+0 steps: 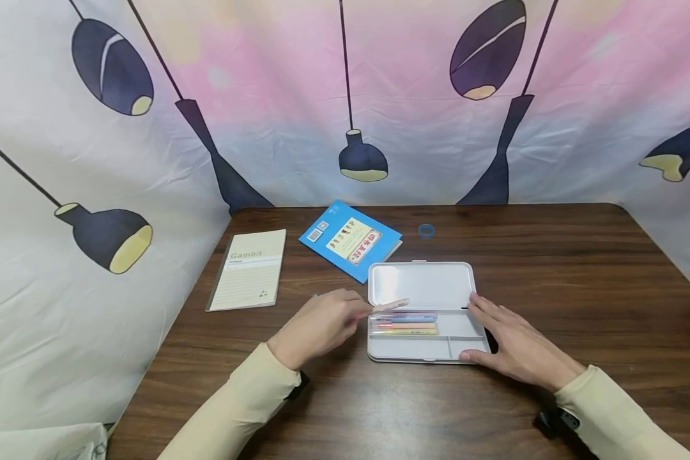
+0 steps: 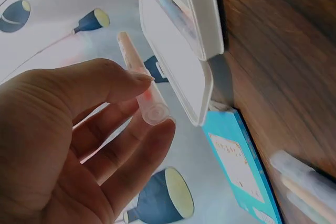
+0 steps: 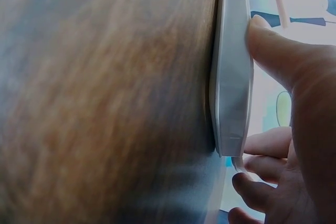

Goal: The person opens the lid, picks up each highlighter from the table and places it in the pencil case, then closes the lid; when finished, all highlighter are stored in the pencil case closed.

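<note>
My left hand [image 1: 324, 322] pinches a pale pink pen [image 2: 137, 77] with a clear end between thumb and fingertips. It holds this pen over the left part of an open white pencil case [image 1: 408, 350]. Several capped pens [image 1: 405, 324], bluish, pink and yellow, lie side by side in the case's long compartment. At the case's right end is my right hand [image 1: 514, 342], its thumb on the near corner and its fingers along the side by the hinge. In the right wrist view, the thumb [image 3: 268, 40] presses on the case's rim.
Behind the case lies a blue book [image 1: 345, 237], and left of it a cream notebook [image 1: 250, 271]. A blue ring [image 1: 427, 230] lies farther back on the wooden table [image 1: 581, 268]. More pens [image 2: 307, 182] lie on the table in the left wrist view. A patterned cloth [image 1: 299, 96] hangs behind.
</note>
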### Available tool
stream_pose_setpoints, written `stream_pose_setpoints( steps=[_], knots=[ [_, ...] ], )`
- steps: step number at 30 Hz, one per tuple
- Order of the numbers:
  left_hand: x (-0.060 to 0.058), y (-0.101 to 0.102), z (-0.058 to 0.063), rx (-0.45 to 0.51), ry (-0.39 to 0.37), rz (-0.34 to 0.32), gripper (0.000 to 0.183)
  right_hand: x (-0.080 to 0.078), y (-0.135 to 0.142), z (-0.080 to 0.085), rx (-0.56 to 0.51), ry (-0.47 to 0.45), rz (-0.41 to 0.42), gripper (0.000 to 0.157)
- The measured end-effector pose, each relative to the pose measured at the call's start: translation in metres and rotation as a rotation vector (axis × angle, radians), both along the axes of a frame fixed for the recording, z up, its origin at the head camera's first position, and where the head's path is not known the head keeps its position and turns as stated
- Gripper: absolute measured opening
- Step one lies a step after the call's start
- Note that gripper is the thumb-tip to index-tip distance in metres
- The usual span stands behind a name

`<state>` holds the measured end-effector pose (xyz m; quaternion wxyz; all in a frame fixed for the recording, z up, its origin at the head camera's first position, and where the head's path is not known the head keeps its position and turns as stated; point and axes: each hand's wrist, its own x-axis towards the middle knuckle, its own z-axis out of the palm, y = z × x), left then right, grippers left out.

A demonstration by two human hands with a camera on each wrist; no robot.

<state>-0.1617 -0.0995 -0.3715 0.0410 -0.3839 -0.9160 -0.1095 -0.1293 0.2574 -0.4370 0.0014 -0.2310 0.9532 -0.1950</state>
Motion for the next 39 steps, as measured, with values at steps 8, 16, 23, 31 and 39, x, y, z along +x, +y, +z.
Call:
stream_pose_setpoints(
  steps=[8,16,23,31,39],
  knots=[
    [-0.008,0.022,-0.006,-0.024,-0.078,-0.049,0.023,0.000,-0.001,-0.001,-0.007,0.016,0.016,0.094],
    [-0.013,0.036,-0.018,-0.033,-0.079,-0.114,0.021,-0.001,-0.001,0.000,-0.007,0.003,0.019,0.094],
    [-0.016,0.043,-0.026,-0.070,-0.081,-0.126,0.028,-0.001,-0.001,-0.001,-0.010,0.005,0.017,0.094],
    [-0.019,0.045,-0.029,-0.061,-0.038,-0.159,0.026,-0.001,0.000,-0.001,-0.008,0.003,0.005,0.095],
    [-0.018,0.044,-0.030,-0.061,-0.026,-0.159,0.022,-0.001,0.001,-0.001,-0.013,0.000,0.002,0.095]
  ],
)
